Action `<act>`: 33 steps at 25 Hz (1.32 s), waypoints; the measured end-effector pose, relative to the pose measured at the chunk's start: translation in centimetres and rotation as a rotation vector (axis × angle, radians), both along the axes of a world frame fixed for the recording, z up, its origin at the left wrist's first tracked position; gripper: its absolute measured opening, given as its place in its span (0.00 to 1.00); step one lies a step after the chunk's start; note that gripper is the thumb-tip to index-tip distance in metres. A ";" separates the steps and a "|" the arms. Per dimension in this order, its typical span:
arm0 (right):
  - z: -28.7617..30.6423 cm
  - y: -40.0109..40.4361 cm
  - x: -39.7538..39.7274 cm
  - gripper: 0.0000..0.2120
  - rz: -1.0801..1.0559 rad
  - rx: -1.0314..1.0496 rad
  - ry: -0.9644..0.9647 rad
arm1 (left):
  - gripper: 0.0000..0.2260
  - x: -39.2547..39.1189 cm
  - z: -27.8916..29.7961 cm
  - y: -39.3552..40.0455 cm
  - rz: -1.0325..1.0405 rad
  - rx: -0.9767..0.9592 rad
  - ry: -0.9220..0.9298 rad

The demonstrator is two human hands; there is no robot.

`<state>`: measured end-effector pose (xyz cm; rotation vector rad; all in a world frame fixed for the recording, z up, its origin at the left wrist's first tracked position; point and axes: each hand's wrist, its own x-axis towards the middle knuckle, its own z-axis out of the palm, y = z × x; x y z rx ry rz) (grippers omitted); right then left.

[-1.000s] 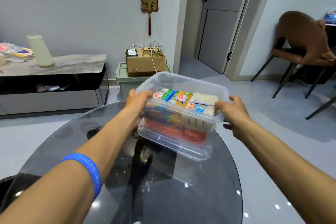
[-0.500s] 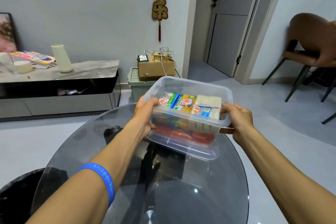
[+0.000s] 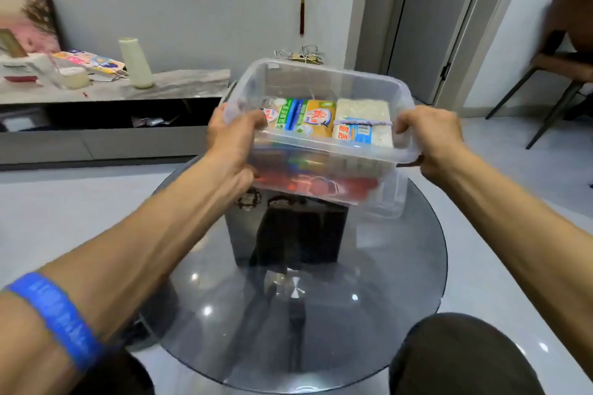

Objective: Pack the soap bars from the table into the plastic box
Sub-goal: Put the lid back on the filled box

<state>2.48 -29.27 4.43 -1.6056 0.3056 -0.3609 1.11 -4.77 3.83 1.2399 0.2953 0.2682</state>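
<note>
Two bare hands hold one clear plastic box (image 3: pixel 321 112) up in the air above the round glass table (image 3: pixel 401 298). The box is see-through and smooth, with rounded corners and a thick rim all around its open top. The left hand (image 3: pixel 234 141) is wrapped around the left end of the box, with its thumb hooked over the rim. The right hand (image 3: pixel 430 138) is wrapped around the right end of the box, with its fingers curled under the rim. The box does not touch the table. Inside the box lie the soap bars (image 3: pixel 301 117), packed close side by side and stacked in layers. On top, toward the left end of the box, is a bar in a shiny yellow and green wrapper. Just beside it, toward the right end, is a pale, grainy block (image 3: pixel 362 109) with a blue label. Below them, through the box wall, red packs (image 3: pixel 321 184) show at the bottom, but they look blurry. The table under the box is dark, shiny glass, and a black square base (image 3: pixel 288 234) shows through it. A soft blue wristband (image 3: pixel 54 317) sits on the left arm. Far behind the box stands a long low cabinet (image 3: pixel 112 112) with a gray stone top, and a tall cream vase (image 3: pixel 136 62) rests on it.
</note>
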 end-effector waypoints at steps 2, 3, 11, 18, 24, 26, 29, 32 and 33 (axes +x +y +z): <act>0.5 1.9 -1.4 0.06 0.074 0.009 0.053 | 0.16 -2.9 0.6 2.4 0.031 0.022 0.085; 0.4 2.9 -2.1 0.07 0.113 0.013 0.088 | 0.18 -4.3 0.7 3.4 0.031 0.044 0.136; -3.1 8.1 -2.9 0.05 0.228 -0.048 0.178 | 0.12 -9.8 -2.0 7.8 0.117 -0.005 0.219; -4.9 7.2 0.1 0.07 0.273 -0.180 0.214 | 0.16 -7.7 -4.6 7.9 0.046 0.009 0.261; -7.2 4.6 1.3 0.15 0.100 -0.276 0.136 | 0.22 -6.4 -4.8 9.8 0.174 1.170 -0.132; -10.0 2.6 1.5 0.16 -0.002 -0.849 0.124 | 0.17 -6.4 -3.7 7.7 -0.031 1.340 -0.474; -13.8 1.8 1.8 0.19 0.309 -1.432 0.217 | 0.19 -5.4 -3.7 4.5 -0.381 1.795 -0.411; -14.9 1.5 2.5 0.19 0.310 -1.589 0.154 | 0.17 -4.9 -4.9 4.6 -0.205 1.971 -0.487; -15.0 1.2 2.7 0.18 0.293 -1.598 0.129 | 0.17 -4.8 -5.1 4.6 -0.175 1.971 -0.539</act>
